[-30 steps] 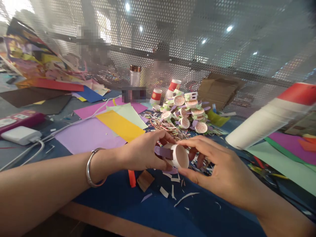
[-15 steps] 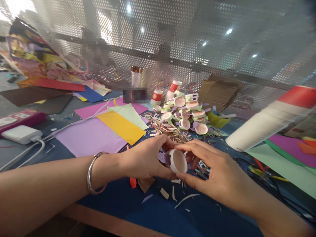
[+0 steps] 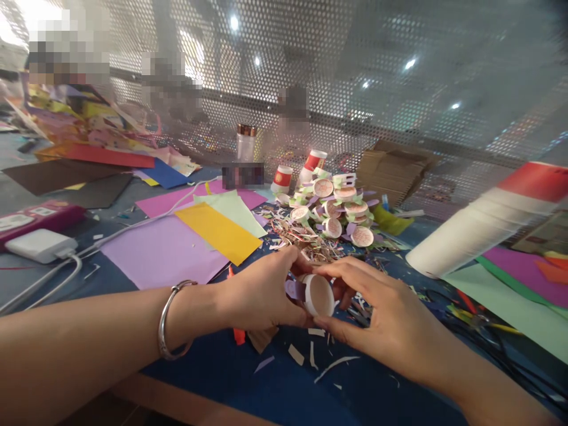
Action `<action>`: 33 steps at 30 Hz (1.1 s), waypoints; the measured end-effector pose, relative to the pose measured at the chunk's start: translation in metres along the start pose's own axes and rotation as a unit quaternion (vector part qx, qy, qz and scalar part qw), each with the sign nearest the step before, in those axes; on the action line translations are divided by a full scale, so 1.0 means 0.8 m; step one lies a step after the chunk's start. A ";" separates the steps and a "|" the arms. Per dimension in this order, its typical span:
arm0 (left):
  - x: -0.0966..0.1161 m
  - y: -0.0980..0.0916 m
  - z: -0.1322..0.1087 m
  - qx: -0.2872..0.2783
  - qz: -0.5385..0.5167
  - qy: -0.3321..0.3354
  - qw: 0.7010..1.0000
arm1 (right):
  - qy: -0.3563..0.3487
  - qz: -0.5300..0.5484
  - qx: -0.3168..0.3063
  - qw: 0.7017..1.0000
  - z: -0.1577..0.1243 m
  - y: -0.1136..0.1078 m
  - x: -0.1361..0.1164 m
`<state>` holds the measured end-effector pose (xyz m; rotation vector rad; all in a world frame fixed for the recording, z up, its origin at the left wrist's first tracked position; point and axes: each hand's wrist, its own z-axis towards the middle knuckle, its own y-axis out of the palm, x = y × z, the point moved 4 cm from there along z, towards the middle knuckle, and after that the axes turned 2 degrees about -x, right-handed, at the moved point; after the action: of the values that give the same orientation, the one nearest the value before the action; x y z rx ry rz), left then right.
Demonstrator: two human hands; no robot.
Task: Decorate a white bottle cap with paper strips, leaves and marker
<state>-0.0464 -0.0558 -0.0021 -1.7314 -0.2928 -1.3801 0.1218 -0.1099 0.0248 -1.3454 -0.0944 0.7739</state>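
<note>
Both hands meet over the blue table, closed round a small white paper cup piece (image 3: 318, 294) with a brownish inside that faces me. My left hand (image 3: 261, 291) pinches the cup's left side, where a purple paper strip (image 3: 294, 289) sticks to it. A silver bangle (image 3: 169, 319) sits on that wrist. My right hand (image 3: 377, 310) grips the cup from the right, thumb below and fingers arched over its top.
A heap of finished decorated cup pieces (image 3: 337, 207) lies behind the hands amid paper scraps. Coloured paper sheets: purple (image 3: 160, 251), yellow (image 3: 219, 232), green (image 3: 497, 293). A stack of white paper cups (image 3: 483, 222) lies on its side at right. White charger (image 3: 39, 244) at left. Perforated metal screen behind.
Both hands with the cup have sunk slightly toward the table and drawn closer together; the cup has turned a little. The view has tilted a bit.
</note>
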 end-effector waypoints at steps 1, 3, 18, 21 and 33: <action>0.000 0.000 0.000 -0.001 0.002 -0.001 1.000 | -0.001 0.000 -0.001 1.000 0.000 0.000 0.000; -0.001 0.001 0.000 -0.006 0.005 0.000 1.000 | 0.000 -0.002 -0.004 1.000 0.000 0.001 0.001; 0.001 0.008 -0.003 -0.017 -0.028 0.040 0.999 | 0.009 -0.016 -0.001 1.000 0.000 0.001 0.003; 0.002 0.010 -0.002 -0.026 -0.061 0.050 0.997 | 0.012 -0.013 0.003 1.000 -0.001 0.000 0.003; 0.012 0.013 -0.001 -0.083 -0.308 -0.050 0.947 | 0.033 0.004 -0.001 0.999 -0.002 -0.006 0.004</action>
<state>-0.0367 -0.0651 0.0011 -1.9420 -0.8526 -1.7946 0.1272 -0.1091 0.0273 -1.3727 -0.0378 0.7349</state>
